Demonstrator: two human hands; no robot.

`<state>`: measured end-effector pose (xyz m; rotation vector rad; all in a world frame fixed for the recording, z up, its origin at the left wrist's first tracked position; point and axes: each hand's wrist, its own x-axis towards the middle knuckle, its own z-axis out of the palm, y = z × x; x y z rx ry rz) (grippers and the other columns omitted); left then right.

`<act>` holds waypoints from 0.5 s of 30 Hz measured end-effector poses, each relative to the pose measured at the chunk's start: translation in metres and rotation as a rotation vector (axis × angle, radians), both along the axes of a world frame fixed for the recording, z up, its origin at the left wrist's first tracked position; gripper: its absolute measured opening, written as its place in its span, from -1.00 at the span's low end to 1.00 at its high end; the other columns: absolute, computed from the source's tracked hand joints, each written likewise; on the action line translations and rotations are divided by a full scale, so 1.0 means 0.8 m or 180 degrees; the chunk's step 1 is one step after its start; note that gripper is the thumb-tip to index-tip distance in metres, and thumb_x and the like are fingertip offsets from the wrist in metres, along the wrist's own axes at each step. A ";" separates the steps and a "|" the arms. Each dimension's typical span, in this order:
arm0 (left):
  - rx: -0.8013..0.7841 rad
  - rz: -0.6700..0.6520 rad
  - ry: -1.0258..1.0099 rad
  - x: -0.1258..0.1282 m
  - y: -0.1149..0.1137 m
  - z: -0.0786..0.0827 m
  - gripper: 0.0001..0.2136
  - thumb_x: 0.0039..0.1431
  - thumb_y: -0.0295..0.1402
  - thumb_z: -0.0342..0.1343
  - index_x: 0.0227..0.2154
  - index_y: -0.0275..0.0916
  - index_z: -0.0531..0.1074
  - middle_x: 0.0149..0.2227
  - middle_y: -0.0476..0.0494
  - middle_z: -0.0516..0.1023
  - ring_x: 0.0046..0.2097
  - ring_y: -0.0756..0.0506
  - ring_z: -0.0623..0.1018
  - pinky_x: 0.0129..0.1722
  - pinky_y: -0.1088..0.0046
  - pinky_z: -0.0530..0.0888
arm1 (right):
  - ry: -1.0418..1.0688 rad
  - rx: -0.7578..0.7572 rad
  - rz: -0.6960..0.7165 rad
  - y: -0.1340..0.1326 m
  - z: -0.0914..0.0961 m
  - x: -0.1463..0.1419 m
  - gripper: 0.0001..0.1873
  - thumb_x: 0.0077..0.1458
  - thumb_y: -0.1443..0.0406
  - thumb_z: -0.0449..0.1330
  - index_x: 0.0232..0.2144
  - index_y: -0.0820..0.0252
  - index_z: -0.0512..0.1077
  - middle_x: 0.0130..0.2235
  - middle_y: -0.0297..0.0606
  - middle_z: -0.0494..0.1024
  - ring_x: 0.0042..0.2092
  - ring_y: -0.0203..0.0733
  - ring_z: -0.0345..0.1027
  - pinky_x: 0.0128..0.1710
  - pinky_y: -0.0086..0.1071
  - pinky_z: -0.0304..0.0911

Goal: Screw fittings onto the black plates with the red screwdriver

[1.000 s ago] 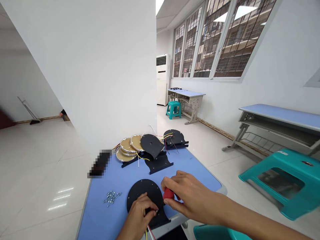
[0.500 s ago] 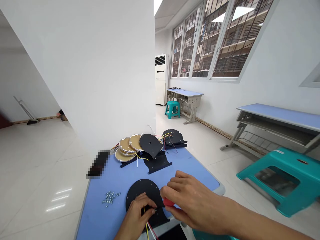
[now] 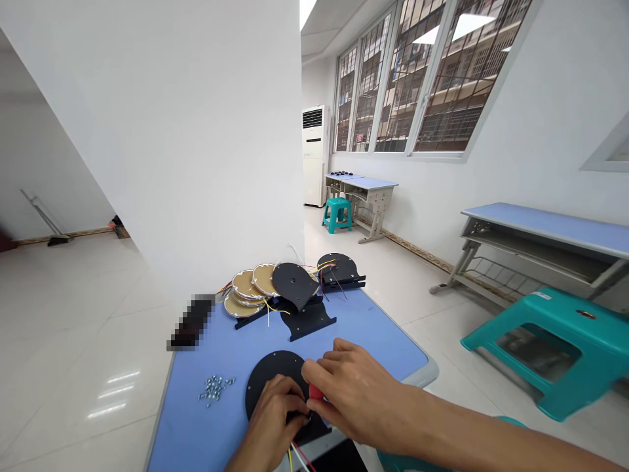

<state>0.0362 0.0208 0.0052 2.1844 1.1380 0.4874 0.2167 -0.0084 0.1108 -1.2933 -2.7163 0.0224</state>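
Along the near edge of the table [image 3: 388, 357], the left hand [image 3: 269, 426] pinches thin wires [image 3: 295, 455] against a round black plate [image 3: 268, 375], the right hand [image 3: 354, 393] closes on a red-handled tool [image 3: 315, 392], and more black plates [image 3: 295, 285] and stacked tan discs [image 3: 243, 295] lie untouched toward the far edge.

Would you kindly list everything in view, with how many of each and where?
Blue-topped metal desks: three, one beneath the hands, others right and far.
Black round plates with flat feet: at least three, on the nearest desk.
Gold round discs with metal rims: several, stacked at that desk's far end.
Silver metal fasteners: one small heap, left on that desk.
Red grip: one, between the hands.
Yellow and red wires: a few, below the hands.
Teal plastic stools: three, right and far.
White floor-standing air conditioner: one, far end.
Left hand: on the nearest plate.
Right hand: over the red grip.
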 end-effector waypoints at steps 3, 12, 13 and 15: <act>0.0040 -0.0041 0.0115 0.002 0.001 -0.001 -0.81 0.04 -0.54 0.11 -0.50 -0.15 0.56 -0.27 -0.06 0.53 -0.12 -0.13 0.45 -0.04 0.29 0.37 | -0.0117 -0.0075 0.0028 0.004 0.006 -0.004 -0.92 0.18 0.30 0.11 -0.32 0.17 0.25 -0.43 -0.33 0.53 -0.45 -0.21 0.35 -0.34 -0.31 0.04; -0.0013 0.0042 0.0174 -0.002 -0.006 0.005 -0.76 0.03 -0.61 0.10 -0.39 -0.14 0.58 -0.22 -0.09 0.56 0.00 -0.17 0.48 0.09 0.23 0.37 | -0.0333 0.0044 0.0212 0.018 0.011 -0.014 -0.93 0.22 0.30 0.12 -0.29 0.19 0.31 -0.27 -0.26 0.53 -0.31 -0.18 0.41 -0.35 -0.33 0.10; 0.0072 0.0047 0.0215 -0.008 -0.008 0.000 -0.77 0.06 -0.57 0.11 -0.33 -0.13 0.58 -0.18 -0.10 0.57 0.02 -0.18 0.48 0.11 0.21 0.38 | -0.0335 0.0014 0.0282 0.020 0.010 -0.016 -0.92 0.22 0.29 0.12 -0.28 0.20 0.32 -0.30 -0.27 0.54 -0.34 -0.19 0.41 -0.35 -0.33 0.10; 0.0441 0.0013 0.0339 -0.025 -0.016 -0.020 -0.77 0.12 -0.43 0.15 -0.16 -0.12 0.54 -0.06 -0.15 0.57 0.09 -0.24 0.47 0.14 0.15 0.38 | -0.0392 -0.0016 0.0306 0.021 0.007 -0.019 -0.86 0.25 0.24 0.09 -0.28 0.21 0.33 -0.40 -0.29 0.54 -0.43 -0.20 0.38 -0.37 -0.31 0.10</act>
